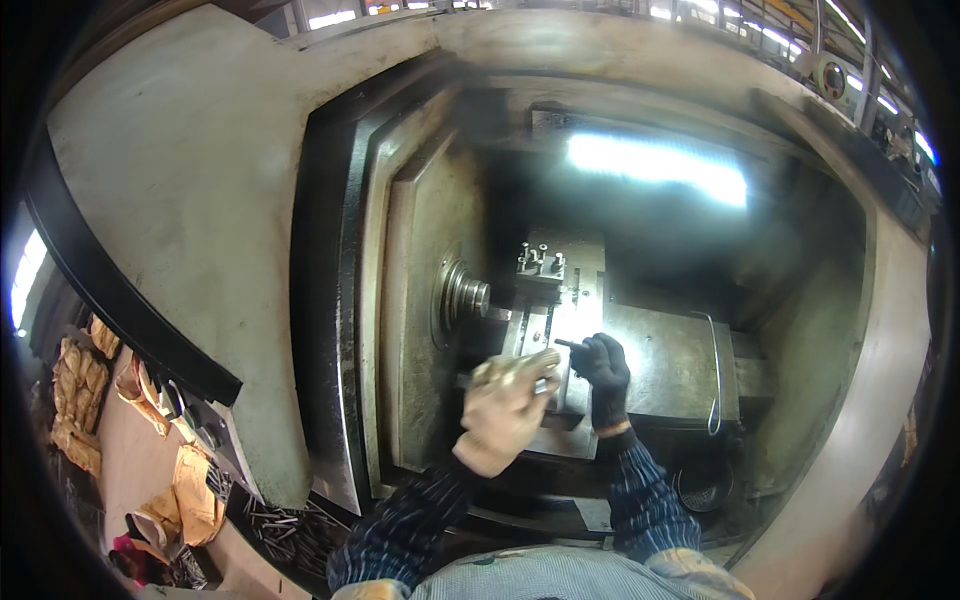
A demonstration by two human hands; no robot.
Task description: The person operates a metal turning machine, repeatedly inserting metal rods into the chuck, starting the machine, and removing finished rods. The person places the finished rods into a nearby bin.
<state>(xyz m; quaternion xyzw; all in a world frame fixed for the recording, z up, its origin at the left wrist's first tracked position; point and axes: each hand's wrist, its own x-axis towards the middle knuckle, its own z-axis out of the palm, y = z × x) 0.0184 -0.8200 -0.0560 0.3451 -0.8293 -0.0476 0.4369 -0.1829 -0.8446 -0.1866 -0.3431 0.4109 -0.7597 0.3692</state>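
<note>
In a black glove, my right hand [603, 370] is closed round a short dark rod [568, 344], which points left from the fingers. My left hand [508, 400] is beside it, smeared by motion, with its fingers curled; a small shiny metal end [542, 385] shows at them, its kind unclear. Both hands are over the metal slide of a lathe. Just beyond them stands a tool post [541, 268] with several upright bolts. Left of it, the round spindle nose [470, 297] juts from the machine wall, apart from both hands.
A bent metal hook rod [716, 375] lies on the flat plate at the right. The machine's pale housing [190, 200] frames the opening. At lower left are a heap of dark metal pins [285, 530] and brown paper packs [195, 490]. A bright lamp [660, 168] shines at the back.
</note>
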